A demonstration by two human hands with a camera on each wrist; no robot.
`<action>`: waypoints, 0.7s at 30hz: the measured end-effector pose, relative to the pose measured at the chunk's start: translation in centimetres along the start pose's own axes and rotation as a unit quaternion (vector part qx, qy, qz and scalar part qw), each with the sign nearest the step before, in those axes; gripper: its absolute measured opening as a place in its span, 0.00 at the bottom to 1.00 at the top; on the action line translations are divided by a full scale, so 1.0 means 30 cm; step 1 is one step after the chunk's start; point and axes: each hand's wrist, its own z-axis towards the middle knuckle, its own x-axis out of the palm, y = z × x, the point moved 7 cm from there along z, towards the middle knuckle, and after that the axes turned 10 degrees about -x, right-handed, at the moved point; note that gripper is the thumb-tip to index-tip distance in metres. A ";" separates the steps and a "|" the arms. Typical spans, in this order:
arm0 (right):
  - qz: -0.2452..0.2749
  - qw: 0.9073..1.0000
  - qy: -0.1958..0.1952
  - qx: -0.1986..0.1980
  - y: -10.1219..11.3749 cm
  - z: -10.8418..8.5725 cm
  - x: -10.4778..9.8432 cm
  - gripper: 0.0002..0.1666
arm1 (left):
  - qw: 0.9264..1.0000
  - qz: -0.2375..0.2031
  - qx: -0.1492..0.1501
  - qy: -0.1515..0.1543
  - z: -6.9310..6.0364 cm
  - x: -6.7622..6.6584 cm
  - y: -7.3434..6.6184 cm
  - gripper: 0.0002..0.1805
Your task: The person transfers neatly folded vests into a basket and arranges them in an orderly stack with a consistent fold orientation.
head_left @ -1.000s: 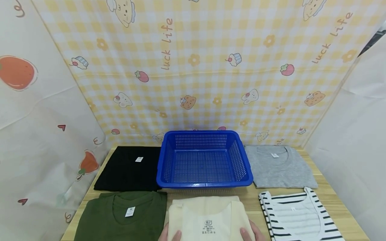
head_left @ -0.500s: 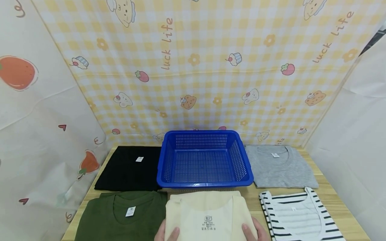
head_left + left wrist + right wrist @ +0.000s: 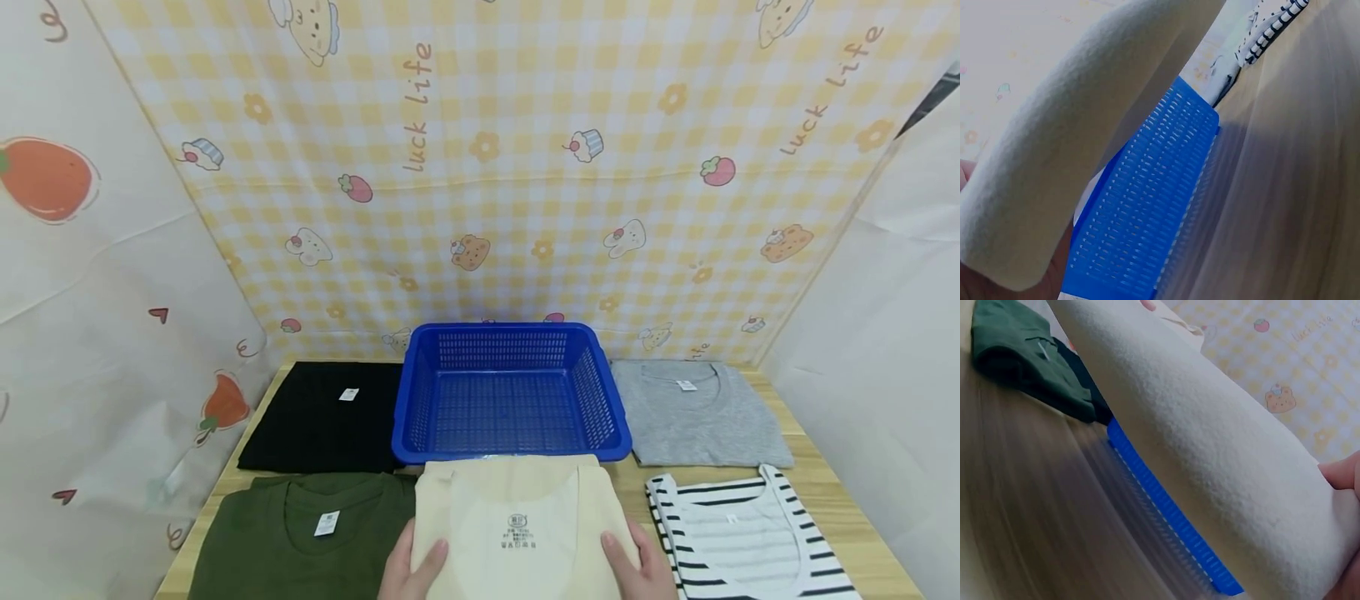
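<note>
A folded cream garment (image 3: 516, 517) with dark print inside its neckline is held up at the front middle of the head view. My left hand (image 3: 411, 567) grips its left side, thumb on top and fingers beneath. On the opposite side my right hand (image 3: 642, 565) holds it the same way. Both wrist views show the garment (image 3: 1079, 137) raised off the wooden surface, its thick folded edge towards me. Just beyond its far edge stands a blue plastic basket (image 3: 504, 414) with nothing inside. The fingers under the cloth are mostly hidden.
A folded black shirt (image 3: 322, 425) and a dark green shirt (image 3: 300, 542) lie left on the wooden table (image 3: 817, 475). To the right are a folded grey shirt (image 3: 705, 425) and a black-and-white striped top (image 3: 750, 533). A checked curtain (image 3: 517, 200) hangs behind.
Both hands have lifted the cream garment and moved it forward, so its far edge now overlaps the basket's near rim in the head view. The other shirts and the basket stay put.
</note>
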 end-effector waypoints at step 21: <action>-0.062 0.993 -0.010 -0.096 0.111 0.091 0.002 0.24 | 0.998 0.039 0.046 -0.034 0.074 0.001 -0.105 0.30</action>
